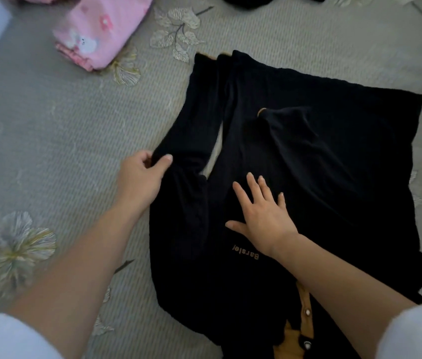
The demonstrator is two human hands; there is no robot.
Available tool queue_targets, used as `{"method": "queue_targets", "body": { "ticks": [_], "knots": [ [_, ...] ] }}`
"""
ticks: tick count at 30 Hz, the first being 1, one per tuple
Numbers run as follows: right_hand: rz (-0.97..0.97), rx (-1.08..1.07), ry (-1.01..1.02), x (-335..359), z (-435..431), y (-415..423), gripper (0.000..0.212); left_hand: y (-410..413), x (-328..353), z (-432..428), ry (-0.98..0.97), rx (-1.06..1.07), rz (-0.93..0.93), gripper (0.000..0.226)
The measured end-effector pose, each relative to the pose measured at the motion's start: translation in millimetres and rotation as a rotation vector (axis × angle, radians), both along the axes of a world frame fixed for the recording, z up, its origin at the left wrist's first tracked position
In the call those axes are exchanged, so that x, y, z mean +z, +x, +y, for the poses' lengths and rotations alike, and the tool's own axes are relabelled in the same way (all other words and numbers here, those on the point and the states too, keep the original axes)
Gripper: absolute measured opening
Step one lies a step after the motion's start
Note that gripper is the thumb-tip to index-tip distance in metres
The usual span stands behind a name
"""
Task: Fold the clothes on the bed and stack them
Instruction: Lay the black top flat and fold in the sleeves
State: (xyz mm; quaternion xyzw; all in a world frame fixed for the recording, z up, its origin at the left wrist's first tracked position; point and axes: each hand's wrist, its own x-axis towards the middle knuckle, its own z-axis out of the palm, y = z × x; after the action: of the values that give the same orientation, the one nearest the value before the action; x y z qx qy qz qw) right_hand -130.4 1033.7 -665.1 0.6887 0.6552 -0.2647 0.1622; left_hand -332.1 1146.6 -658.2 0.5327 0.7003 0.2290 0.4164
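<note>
A black long-sleeved top (321,182) with gold lettering and a mustard button placket lies spread on the bed, collar end near me. One sleeve is folded across its middle. The other sleeve runs along the garment's left side, and my left hand (142,174) pinches the fabric at that sleeve's edge. With fingers spread and straight, my right hand (261,213) presses flat on the body of the top just above the lettering.
The grey bedspread (62,130) carries embroidered leaf and flower patterns. A folded pink garment (101,29) with a cartoon print lies at the far left. Another dark garment (269,0) shows at the top edge.
</note>
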Motion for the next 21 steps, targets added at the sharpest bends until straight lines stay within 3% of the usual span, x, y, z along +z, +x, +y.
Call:
{"method": "queue_targets", "body": {
  "ticks": [3,9,13,17,19,21],
  "knots": [
    [-0.004,0.008,0.004,0,0,0,0.085,-29,22,0,0.206,0.174,-0.144,0.023],
    [-0.006,0.018,0.029,-2,-1,1,0.084,-48,33,-19,0.183,0.35,-0.321,0.03],
    [0.16,-0.089,0.092,0,-1,6,0.077,7,52,-34,0.391,0.074,-0.218,0.022],
    [0.513,-0.671,0.467,9,-8,30,0.035,59,60,-71,0.473,-0.362,-0.258,0.009],
    [0.552,-0.888,0.547,16,-13,47,0.021,66,40,-96,0.411,-0.665,-0.089,0.018],
    [0.543,-0.967,0.537,22,-15,59,0.019,53,9,-115,0.284,-0.881,0.208,0.049]
  ]
}}
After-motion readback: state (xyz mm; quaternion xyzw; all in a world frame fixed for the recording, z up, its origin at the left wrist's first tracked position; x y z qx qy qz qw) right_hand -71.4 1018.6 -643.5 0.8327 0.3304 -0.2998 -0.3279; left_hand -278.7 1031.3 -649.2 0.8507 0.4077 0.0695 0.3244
